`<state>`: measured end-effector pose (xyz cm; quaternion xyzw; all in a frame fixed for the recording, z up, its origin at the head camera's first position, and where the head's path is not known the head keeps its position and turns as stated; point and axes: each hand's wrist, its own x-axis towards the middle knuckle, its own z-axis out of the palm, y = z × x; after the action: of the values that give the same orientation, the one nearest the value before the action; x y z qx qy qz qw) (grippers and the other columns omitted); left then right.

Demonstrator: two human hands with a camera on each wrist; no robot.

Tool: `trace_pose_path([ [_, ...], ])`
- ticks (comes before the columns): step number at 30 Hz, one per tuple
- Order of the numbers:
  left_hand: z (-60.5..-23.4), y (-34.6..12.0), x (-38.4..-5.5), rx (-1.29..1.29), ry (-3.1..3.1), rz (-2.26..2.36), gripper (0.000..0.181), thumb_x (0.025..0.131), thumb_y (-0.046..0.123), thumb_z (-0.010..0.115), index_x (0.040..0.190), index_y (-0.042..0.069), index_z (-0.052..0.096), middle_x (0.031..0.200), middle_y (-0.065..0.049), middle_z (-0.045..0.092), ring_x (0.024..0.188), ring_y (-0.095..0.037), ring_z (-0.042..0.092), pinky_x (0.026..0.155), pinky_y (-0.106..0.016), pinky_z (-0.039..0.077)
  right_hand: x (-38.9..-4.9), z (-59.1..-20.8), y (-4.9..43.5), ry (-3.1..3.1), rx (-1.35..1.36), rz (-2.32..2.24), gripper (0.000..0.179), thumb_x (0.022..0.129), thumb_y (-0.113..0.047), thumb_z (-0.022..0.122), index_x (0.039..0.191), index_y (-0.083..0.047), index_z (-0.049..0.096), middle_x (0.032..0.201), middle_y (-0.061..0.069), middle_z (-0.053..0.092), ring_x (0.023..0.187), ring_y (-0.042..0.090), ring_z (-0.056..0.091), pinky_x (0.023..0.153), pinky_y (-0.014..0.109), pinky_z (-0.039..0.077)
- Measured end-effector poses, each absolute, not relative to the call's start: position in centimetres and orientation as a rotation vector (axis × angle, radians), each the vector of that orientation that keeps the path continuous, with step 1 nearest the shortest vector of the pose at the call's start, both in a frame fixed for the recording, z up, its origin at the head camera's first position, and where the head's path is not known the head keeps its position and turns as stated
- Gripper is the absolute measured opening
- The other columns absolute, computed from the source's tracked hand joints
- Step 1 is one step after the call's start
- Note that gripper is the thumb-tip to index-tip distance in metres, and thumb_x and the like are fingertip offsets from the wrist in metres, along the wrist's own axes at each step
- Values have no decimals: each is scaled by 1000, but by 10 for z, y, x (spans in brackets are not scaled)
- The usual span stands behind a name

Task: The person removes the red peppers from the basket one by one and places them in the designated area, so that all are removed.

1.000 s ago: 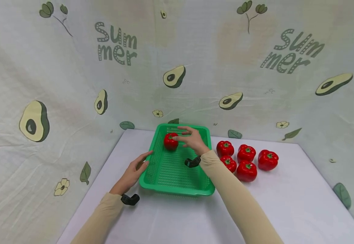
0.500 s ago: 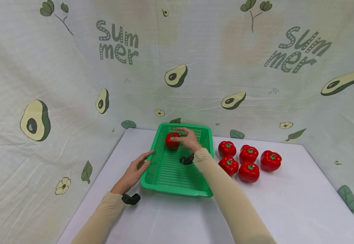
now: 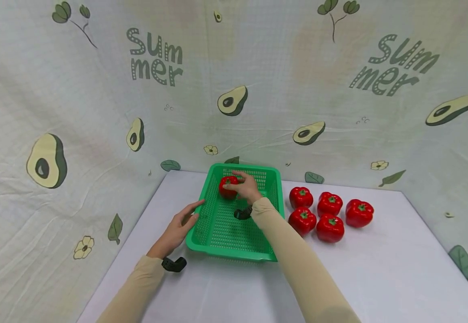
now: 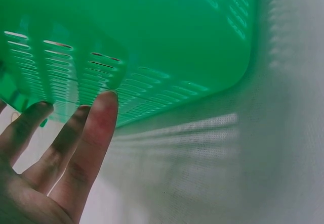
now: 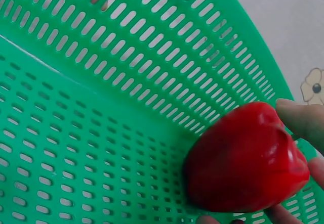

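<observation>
A red bell pepper (image 3: 227, 190) sits in the far left part of the green plastic basket (image 3: 234, 254). My right hand (image 3: 249, 187) reaches into the basket and grips this pepper, thumb on one side and fingers on the other. In the right wrist view the bell pepper (image 5: 243, 163) lies close to the slotted wall, with the thumb (image 5: 304, 120) against it and fingertips at its far side. My left hand (image 3: 177, 226) is beside the basket's left side, fingers extended. The left wrist view has those fingers (image 4: 83, 158) at the basket's outer wall (image 4: 167, 37).
Several more red bell peppers (image 3: 330, 228) stand in a group on the white table, right of the basket. Behind the table hangs a pale cloth (image 3: 266, 112) printed with avocados and lettering. Each wrist wears a black band (image 3: 174, 264).
My right hand has moved slightly left and closed its fingers round the pepper in the basket. The left hand stays at the basket's side. The head view has shifted slightly.
</observation>
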<state>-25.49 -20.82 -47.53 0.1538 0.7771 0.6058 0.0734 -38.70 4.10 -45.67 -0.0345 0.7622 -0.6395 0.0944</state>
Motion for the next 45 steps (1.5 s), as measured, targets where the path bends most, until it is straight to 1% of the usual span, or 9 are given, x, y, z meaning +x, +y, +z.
trace_pose_path([
  [7, -475, -205, -256, 491, 2323, 1829, 47, 109, 24, 44, 155, 23, 37, 161, -2, 27, 141, -31, 36, 107, -55, 37, -387, -459, 41, 2271, -88, -1907, 75, 86, -18, 81, 152, -17, 44, 146, 23, 39, 121, 43, 52, 88, 59, 52],
  [15, -474, -204, -258, 509, 2336, 1820, 46, 108, 23, 45, 154, 23, 38, 160, -3, 28, 138, -31, 41, 104, -53, 41, -388, -459, 39, 2297, -49, -1919, 71, 87, -17, 80, 150, -15, 46, 144, 20, 42, 118, 41, 55, 87, 57, 52],
  [21, -474, -203, -259, 510, 2340, 1821, 47, 108, 23, 45, 154, 23, 37, 160, -3, 29, 138, -31, 41, 104, -53, 42, -390, -459, 38, 2347, -31, -1885, 69, 87, -18, 80, 148, -14, 48, 142, 18, 44, 112, 38, 59, 84, 53, 55],
  [24, -475, -203, -259, 505, 2334, 1829, 47, 108, 23, 45, 155, 23, 37, 160, -3, 29, 138, -31, 41, 104, -54, 41, -390, -459, 38, 2361, -40, -1861, 68, 87, -17, 79, 148, -13, 48, 143, 18, 43, 112, 39, 58, 84, 53, 55],
  [28, -477, -203, -259, 507, 2318, 1836, 47, 109, 23, 44, 155, 22, 37, 160, -2, 28, 140, -30, 39, 105, -53, 40, -389, -459, 38, 2344, -63, -1855, 68, 88, -17, 78, 148, -13, 47, 145, 19, 42, 117, 40, 55, 87, 55, 53],
  [35, -480, -204, -258, 513, 2321, 1841, 47, 108, 22, 45, 155, 21, 37, 160, -2, 28, 140, -31, 38, 106, -55, 39, -387, -455, 40, 2365, -104, -1822, 68, 89, -20, 78, 148, -11, 47, 142, 20, 45, 111, 39, 58, 83, 55, 55],
  [39, -479, -205, -258, 514, 2341, 1841, 47, 108, 22, 45, 155, 21, 37, 160, -2, 29, 140, -32, 37, 106, -56, 37, -385, -447, 41, 2335, -106, -1841, 68, 89, -19, 78, 148, -11, 47, 142, 20, 45, 116, 40, 57, 83, 57, 54],
  [45, -479, -207, -257, 509, 2348, 1837, 47, 108, 22, 45, 154, 21, 37, 159, -3, 30, 140, -31, 38, 106, -55, 37, -380, -435, 44, 2314, -123, -1853, 63, 87, -19, 79, 144, -15, 52, 139, 19, 49, 118, 39, 56, 86, 60, 52],
])
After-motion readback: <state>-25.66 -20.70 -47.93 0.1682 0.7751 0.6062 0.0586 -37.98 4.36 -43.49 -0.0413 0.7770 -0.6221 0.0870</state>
